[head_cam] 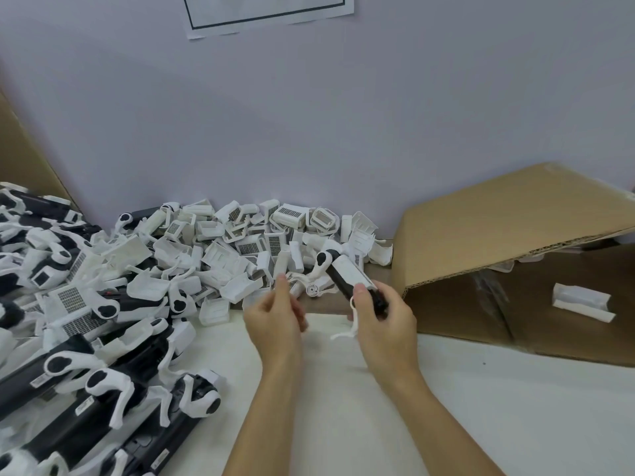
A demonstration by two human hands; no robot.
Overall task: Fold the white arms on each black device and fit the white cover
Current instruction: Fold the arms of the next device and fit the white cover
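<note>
head view: the right hand (pixel 381 317) grips the lower end of a black device (pixel 347 280), held up over the table (pixel 515 407) near the wall, a white cover (pixel 354 273) seemingly already on its upper face. one white arm (pixel 319 269) sticks out at the top and another (pixel 350 324) dangles below the hand, so the folding looks unfinished. the left hand (pixel 275 317) hovers just beside, fingers loosely curled and holding nothing i can make out. next it likely has to swing those arms flat. loose covers (pixel 240 242) heap behind, unfinished devices (pixel 68 389) crowd the left, and an open cardboard box (pixel 515 262) lies right, one white part (pixel 580 302) inside.
</note>
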